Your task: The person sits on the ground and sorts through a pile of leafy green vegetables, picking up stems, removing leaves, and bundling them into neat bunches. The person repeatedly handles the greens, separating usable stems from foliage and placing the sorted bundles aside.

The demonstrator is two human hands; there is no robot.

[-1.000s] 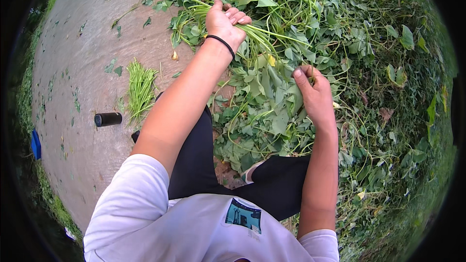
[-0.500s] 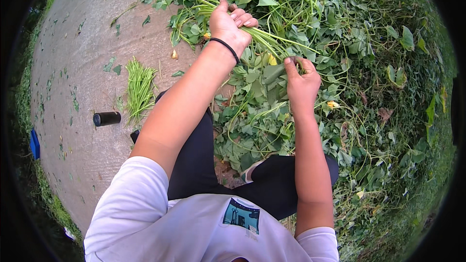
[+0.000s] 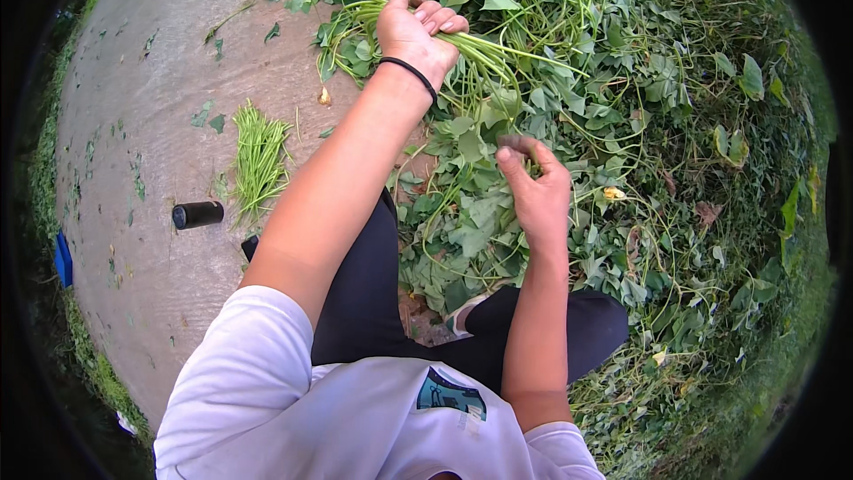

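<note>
A bundle of long green leaf stems (image 3: 489,55) lies across my left hand (image 3: 416,31), whose fingers are wrapped round it. The stems stick out on both sides of the fist. From the bundle's right part, one stem bends down toward my right hand (image 3: 538,182). There the thumb and forefinger are pinched together at its lower end, close above the leaves; the fingers partly hide what they grip. Under both hands spreads a thick heap of leafy green vines (image 3: 471,222).
On the concrete (image 3: 151,302) to the left lies a pile of stripped green stems (image 3: 258,160). Near it is a black cylinder (image 3: 197,214), with a blue object (image 3: 63,260) farther left. More vines and grass (image 3: 711,240) cover the right side. My bent legs (image 3: 355,302) frame the near side.
My right hand has moved down and slightly left, away from the bundle's right end, with a stem bending after it. My left hand still grips the bundle, shifted only a little.
</note>
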